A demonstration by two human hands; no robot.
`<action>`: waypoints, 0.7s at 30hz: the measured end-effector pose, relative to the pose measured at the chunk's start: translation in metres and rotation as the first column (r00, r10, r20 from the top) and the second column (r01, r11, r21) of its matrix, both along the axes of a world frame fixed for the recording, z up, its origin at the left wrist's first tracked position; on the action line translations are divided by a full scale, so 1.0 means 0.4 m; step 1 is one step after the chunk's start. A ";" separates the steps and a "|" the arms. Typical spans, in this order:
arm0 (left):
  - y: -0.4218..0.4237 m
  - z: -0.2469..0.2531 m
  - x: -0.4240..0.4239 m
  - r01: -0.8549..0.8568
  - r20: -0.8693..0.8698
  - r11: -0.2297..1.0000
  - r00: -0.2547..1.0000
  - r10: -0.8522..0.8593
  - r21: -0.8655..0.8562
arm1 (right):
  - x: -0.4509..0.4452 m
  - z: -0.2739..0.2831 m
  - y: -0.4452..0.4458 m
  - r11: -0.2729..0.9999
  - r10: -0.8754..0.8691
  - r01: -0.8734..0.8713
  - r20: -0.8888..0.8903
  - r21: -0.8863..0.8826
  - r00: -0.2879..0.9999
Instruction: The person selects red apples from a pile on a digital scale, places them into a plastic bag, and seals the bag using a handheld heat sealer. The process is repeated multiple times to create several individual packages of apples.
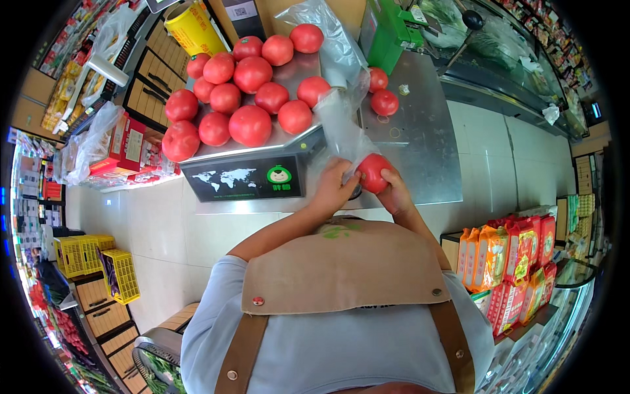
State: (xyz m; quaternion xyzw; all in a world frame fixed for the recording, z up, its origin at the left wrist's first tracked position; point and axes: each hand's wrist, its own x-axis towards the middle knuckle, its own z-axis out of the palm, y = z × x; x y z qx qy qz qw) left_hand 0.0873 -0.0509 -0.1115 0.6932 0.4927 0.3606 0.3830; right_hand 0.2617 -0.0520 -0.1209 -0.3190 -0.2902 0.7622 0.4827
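Between my two hands, over the front of the steel counter (423, 167), is a red tomato (374, 173). My right hand (397, 193) grips it from the right side. My left hand (335, 186) pinches the end of a clear plastic bag film (339, 123), its thumb against the tomato's left side. The film runs back from my hands to a roll standing behind. Many more tomatoes (250, 125) rest on the metal weighing scale (295, 140) to the left. Two tomatoes (384, 102) sit on the counter right of the film.
A green bag-sealing machine (389, 37) stands at the counter's back. Rubber bands (394, 132) and a paper scrap (404, 89) lie near it. A yellow film roll (194, 29) is behind the scale. Red and orange packages (517, 251) are stacked at right; yellow crates (120, 276) stand left.
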 end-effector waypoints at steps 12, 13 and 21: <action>-0.007 0.031 0.014 0.331 0.442 0.943 0.853 -0.278 -0.044 | -0.023 0.007 0.047 0.936 -0.327 0.239 -0.392 -0.258 0.860; -0.014 0.021 0.013 0.340 0.433 0.934 0.862 -0.264 -0.108 | -0.017 0.005 0.051 0.929 -0.353 0.271 -0.378 -0.253 0.856; -0.036 0.044 0.014 0.507 0.124 0.835 0.862 -0.492 -0.215 | -0.065 0.064 0.052 0.588 -0.672 -0.186 0.603 0.787 0.430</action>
